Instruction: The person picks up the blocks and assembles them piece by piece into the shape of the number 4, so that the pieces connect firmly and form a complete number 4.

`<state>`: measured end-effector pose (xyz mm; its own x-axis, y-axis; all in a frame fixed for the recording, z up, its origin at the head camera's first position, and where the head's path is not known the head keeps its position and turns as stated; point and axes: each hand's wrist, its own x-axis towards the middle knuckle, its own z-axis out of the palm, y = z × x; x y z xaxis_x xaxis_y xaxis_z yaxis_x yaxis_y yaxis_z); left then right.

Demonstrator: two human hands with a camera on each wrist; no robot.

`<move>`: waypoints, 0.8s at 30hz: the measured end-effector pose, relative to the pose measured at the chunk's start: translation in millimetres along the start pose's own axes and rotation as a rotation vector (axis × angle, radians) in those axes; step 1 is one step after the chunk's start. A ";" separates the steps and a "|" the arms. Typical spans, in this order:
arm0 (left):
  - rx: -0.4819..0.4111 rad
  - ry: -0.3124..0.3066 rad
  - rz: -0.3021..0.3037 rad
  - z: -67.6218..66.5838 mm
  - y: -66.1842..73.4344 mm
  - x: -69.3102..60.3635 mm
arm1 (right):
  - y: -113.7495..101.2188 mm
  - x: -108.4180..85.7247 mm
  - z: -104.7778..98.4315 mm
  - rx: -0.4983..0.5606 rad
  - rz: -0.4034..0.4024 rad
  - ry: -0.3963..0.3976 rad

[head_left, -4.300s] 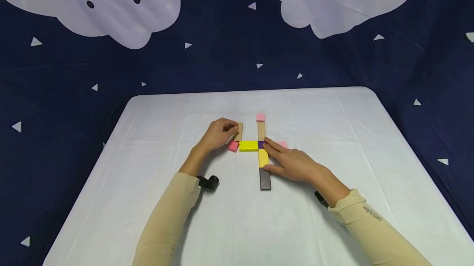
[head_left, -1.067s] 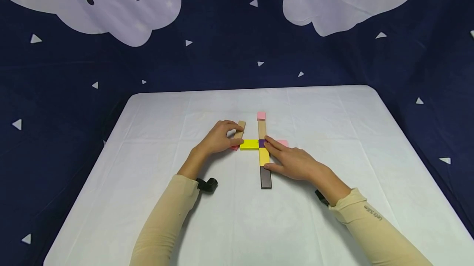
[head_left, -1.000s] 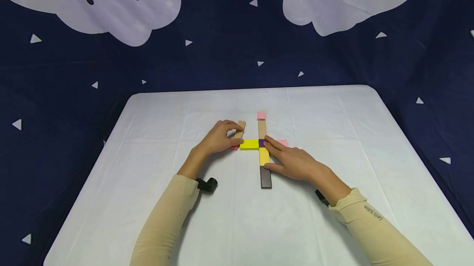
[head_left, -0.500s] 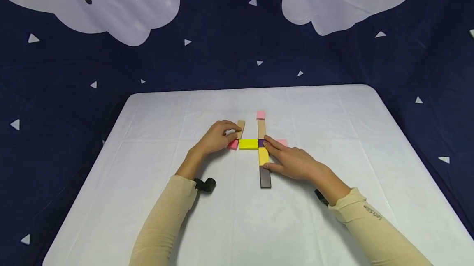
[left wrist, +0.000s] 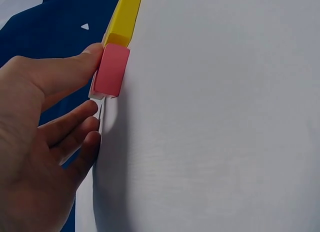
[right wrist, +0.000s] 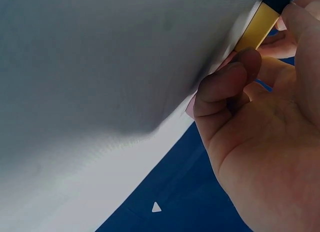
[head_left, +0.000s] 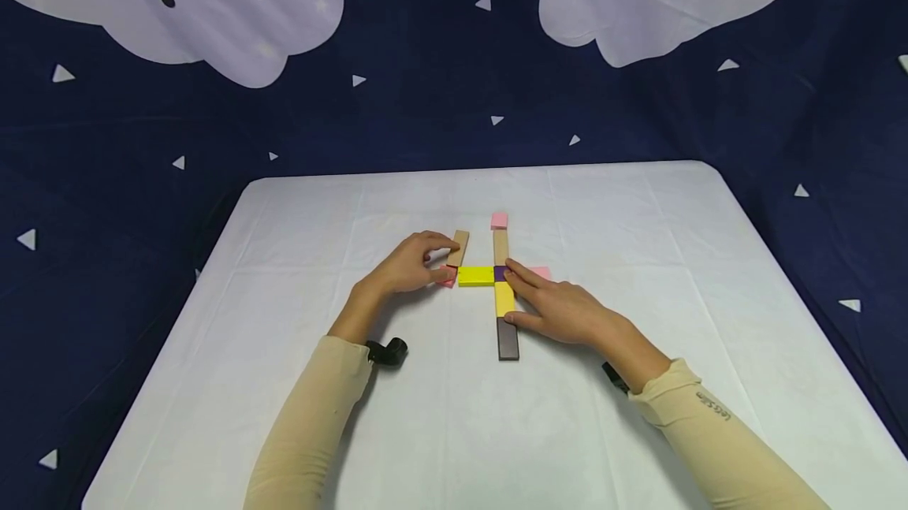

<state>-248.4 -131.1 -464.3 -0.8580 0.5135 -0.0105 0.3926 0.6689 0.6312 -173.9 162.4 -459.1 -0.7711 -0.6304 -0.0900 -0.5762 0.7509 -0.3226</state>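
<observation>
In the head view my left hand (head_left: pixel 406 264) lies at the left end of a block layout. Its thumb touches a red block (left wrist: pixel 112 71), while a fingertip is at a tan plank (head_left: pixel 459 247) that slants away behind. Beside the red block lies a bright yellow block (head_left: pixel 476 277), leading to a small purple block (head_left: pixel 500 273). My right hand (head_left: pixel 566 311) reaches in from the right with fingers extended. Its fingertips touch around the purple block, and its thumb is where a golden-yellow block (head_left: pixel 504 299) meets a dark block (head_left: pixel 507 338).
Beyond the purple block, another tan plank (head_left: pixel 500 247) ends at a pink block (head_left: pixel 500 220). A second pink block (head_left: pixel 541 272) shows partly behind my right fingers. A white cloth (head_left: pixel 284 258) covers the table, and a dark blue patterned curtain (head_left: pixel 426 124) hangs behind.
Since the earliest frame the tan plank has turned to a slant. My left thumb moved towards the yellow block, then back over the red one. My right hand has stayed put.
</observation>
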 end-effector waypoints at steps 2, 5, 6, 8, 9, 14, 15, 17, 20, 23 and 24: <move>-0.008 -0.005 -0.007 -0.8 -0.1 0.6 | 0.5 0.3 0.6 0.000 -0.005 0.003; -0.018 -0.009 -0.012 -1.9 -0.5 1.4 | 0.7 0.4 0.9 -0.001 -0.014 0.011; -0.021 -0.009 -0.012 -2.3 -0.6 1.6 | 0.9 0.5 1.0 -0.002 -0.016 0.012; -0.025 -0.008 -0.012 -2.9 -0.9 1.9 | 1.0 0.7 1.0 -0.004 -0.013 0.015; -0.027 -0.008 -0.010 -3.1 -1.2 2.1 | 1.0 0.7 0.8 -0.005 -0.013 0.016; -0.029 -0.004 0.002 -3.4 -1.7 2.6 | 1.6 0.9 0.9 -0.001 -0.007 0.015; -0.028 -0.004 0.003 -3.4 -1.7 2.7 | 1.6 0.8 0.7 -0.001 -0.008 0.015; -0.027 -0.001 0.004 -3.4 -1.5 2.7 | 1.6 0.9 0.8 0.000 -0.002 0.011; -0.028 0.003 0.001 -3.2 -1.7 2.9 | 1.6 1.0 0.7 0.002 -0.001 0.008; -0.032 0.005 -0.004 -3.1 -2.2 3.1 | 1.7 1.1 0.8 0.005 0.000 0.005; -0.033 0.004 -0.007 -3.2 -2.2 3.1 | 1.6 1.1 0.8 0.006 -0.002 0.004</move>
<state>-253.0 -132.7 -463.3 -0.8620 0.5068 -0.0116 0.3757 0.6540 0.6565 -175.5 162.8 -460.5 -0.7714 -0.6306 -0.0853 -0.5757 0.7487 -0.3288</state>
